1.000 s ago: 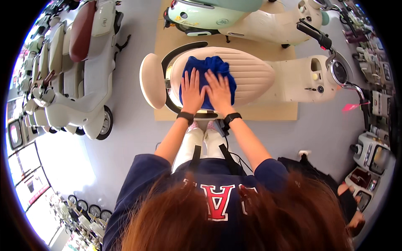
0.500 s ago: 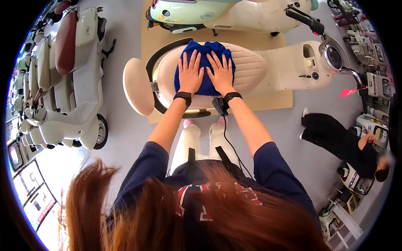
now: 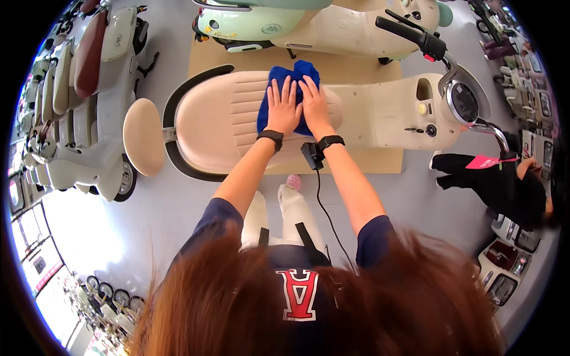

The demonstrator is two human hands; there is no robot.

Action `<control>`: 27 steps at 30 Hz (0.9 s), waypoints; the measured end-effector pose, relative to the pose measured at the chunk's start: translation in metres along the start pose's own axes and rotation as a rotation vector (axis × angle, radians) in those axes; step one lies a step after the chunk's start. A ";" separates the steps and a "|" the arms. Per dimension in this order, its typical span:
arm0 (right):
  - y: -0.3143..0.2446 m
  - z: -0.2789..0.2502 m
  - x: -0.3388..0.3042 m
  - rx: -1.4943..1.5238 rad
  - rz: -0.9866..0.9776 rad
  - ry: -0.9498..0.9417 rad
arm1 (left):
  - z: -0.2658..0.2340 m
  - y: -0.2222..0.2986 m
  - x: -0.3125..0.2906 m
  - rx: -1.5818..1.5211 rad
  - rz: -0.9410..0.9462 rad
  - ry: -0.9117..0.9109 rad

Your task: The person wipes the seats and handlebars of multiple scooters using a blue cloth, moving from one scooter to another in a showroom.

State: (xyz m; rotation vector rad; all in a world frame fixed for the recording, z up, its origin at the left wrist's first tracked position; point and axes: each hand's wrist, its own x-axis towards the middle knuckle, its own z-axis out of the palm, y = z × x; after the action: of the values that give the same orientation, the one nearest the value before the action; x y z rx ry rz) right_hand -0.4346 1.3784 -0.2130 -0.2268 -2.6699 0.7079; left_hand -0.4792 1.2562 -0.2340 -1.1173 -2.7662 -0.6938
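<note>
A blue cloth (image 3: 305,69) lies bunched on the front part of the cream ribbed seat (image 3: 208,113) of a scooter. My left hand (image 3: 284,108) rests flat on the cloth, fingers stretched forward. Right beside it my right hand (image 3: 317,108) also presses down flat, its fingers extended over the cloth's right side. Both hands are open, and their thumbs nearly meet. Each wrist wears a black band; a small black device (image 3: 312,155) with a cable hangs at the right one.
The scooter's cream backrest (image 3: 143,137) stands at the left, its handlebar (image 3: 414,37) and round gauge (image 3: 462,103) at the right. A mint-and-cream scooter (image 3: 267,26) is parked just beyond. More scooters line the left side. A person in black (image 3: 493,181) is at the right.
Both hands have slid the cloth to the right along the seat, from its wide rear part to the narrower front. The hands are closer together, and the view has shifted too.
</note>
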 end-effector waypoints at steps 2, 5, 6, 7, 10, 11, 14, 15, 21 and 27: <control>0.015 -0.015 -0.005 0.004 0.040 -0.005 | 0.012 0.015 0.006 -0.053 0.032 0.013; 0.051 -0.030 -0.024 0.037 0.112 0.037 | 0.018 0.049 0.014 -0.097 0.077 -0.010; 0.054 -0.035 -0.029 0.113 0.165 0.028 | 0.019 0.054 0.015 -0.092 0.088 -0.019; 0.054 -0.038 -0.036 0.134 0.177 0.043 | 0.018 0.058 0.012 -0.084 0.114 -0.045; 0.062 -0.044 -0.066 0.158 0.225 0.076 | 0.008 0.073 0.005 -0.129 0.209 -0.110; 0.064 -0.048 -0.080 0.190 0.253 0.080 | -0.001 0.082 0.004 -0.072 0.243 -0.187; 0.048 -0.045 -0.111 0.229 0.301 0.066 | -0.008 0.086 -0.016 0.116 0.304 -0.204; 0.039 -0.044 -0.118 0.233 0.334 0.051 | -0.008 0.084 -0.023 0.211 0.331 -0.177; 0.010 -0.030 -0.092 0.060 0.203 0.101 | -0.024 0.043 -0.031 0.029 0.286 -0.221; -0.035 0.012 -0.018 0.066 -0.015 -0.116 | -0.036 -0.017 -0.030 0.424 -0.008 -0.100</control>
State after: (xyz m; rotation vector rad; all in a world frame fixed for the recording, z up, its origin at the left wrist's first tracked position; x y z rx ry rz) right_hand -0.4254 1.3388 -0.2108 -0.1530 -2.7483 0.8267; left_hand -0.4720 1.2104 -0.2152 -1.0695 -2.8051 -0.0404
